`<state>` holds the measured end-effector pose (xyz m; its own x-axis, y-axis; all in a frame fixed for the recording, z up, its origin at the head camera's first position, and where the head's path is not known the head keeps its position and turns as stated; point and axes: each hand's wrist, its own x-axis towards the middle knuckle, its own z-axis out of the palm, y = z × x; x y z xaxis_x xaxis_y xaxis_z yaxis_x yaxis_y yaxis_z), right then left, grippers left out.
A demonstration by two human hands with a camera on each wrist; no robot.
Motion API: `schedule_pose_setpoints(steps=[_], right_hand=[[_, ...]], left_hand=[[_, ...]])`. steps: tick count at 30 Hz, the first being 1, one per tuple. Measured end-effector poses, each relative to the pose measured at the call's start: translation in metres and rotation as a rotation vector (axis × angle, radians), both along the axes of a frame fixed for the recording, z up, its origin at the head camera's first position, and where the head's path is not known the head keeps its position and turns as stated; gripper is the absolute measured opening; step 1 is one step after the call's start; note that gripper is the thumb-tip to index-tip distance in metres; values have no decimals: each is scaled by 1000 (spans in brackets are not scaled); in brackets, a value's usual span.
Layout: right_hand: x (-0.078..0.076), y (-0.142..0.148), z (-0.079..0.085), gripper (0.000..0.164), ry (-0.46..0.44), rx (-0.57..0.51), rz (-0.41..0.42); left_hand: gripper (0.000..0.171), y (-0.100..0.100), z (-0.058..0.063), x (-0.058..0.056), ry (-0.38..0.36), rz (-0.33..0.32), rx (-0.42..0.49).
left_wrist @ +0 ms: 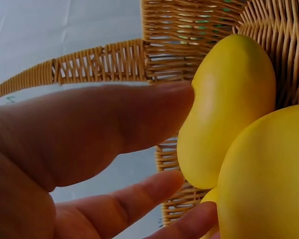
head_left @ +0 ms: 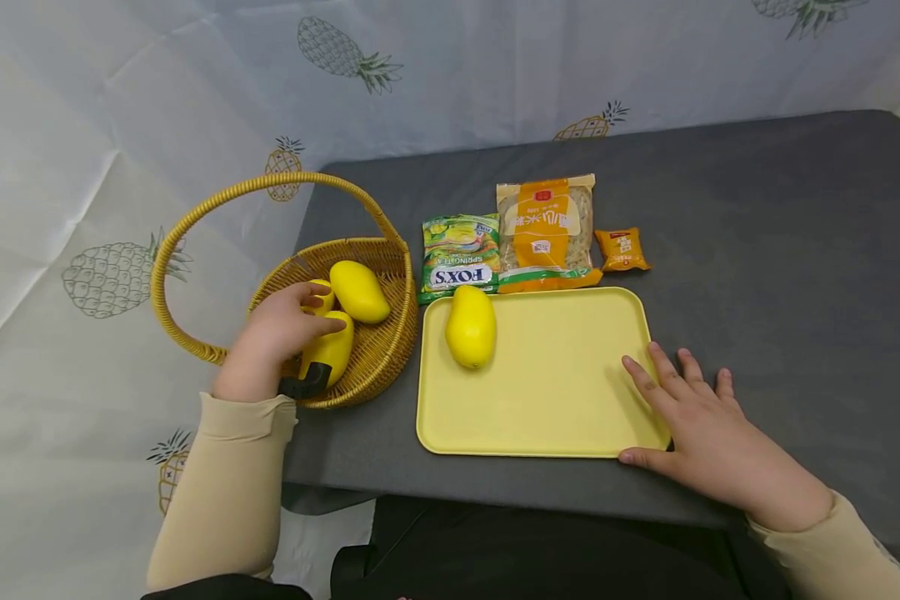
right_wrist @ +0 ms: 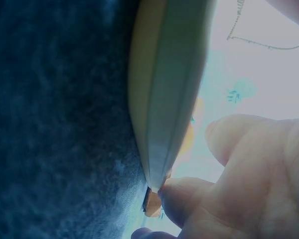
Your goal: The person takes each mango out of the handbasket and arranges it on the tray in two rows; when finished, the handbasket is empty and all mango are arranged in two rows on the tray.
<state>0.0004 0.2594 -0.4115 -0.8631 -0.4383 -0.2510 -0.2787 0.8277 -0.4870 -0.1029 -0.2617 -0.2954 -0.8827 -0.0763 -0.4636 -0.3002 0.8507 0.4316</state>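
Mangoes (head_left: 359, 292) in wicker basket (head_left: 390, 367), L hand (head_left: 281, 325) in amongst them.
Three seen in basket: one nearest the person w/ L thumb on it, one at far R side, one partly hidden under L fingers; L thumb & fingers apart, loosely bent, not closed round any fruit. Fourth mango (head_left: 471, 327) lies on yellow tray (head_left: 555, 375), nr its far L corner; tray sits just R of basket. R hand (head_left: 708, 433) at tray's R edge, fingers spread wide, fingertip touching rim, nothing gripped. Behind tray, L to R: green FOX'S pkt (head_left: 461, 254), bigger clear bag w/ orange label (head_left: 546, 233), small orange pkt (head_left: 622, 250). All on dark grey tabletop (head_left: 757, 233); pineapple-print curtain (head_left: 450, 100) behind.
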Motion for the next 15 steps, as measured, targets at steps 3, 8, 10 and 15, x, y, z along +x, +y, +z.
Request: schedule_pose_setpoints(steps=[3,8,10,15], right_hand=[[0,0,0,123,-2,2,1],[-1,0,1,124,-15,3,2],[-1,0,1,124,-19,2,2],[-1,0,0,124,-14,2,4]], left_hand=[[79,1,-1,2,-14,-27,-36],[79,1,-3,3,-53,-77,-93],[78,1,-5,2,-68,-93,-111],[78,0,-10,1,-74,-111,-131]])
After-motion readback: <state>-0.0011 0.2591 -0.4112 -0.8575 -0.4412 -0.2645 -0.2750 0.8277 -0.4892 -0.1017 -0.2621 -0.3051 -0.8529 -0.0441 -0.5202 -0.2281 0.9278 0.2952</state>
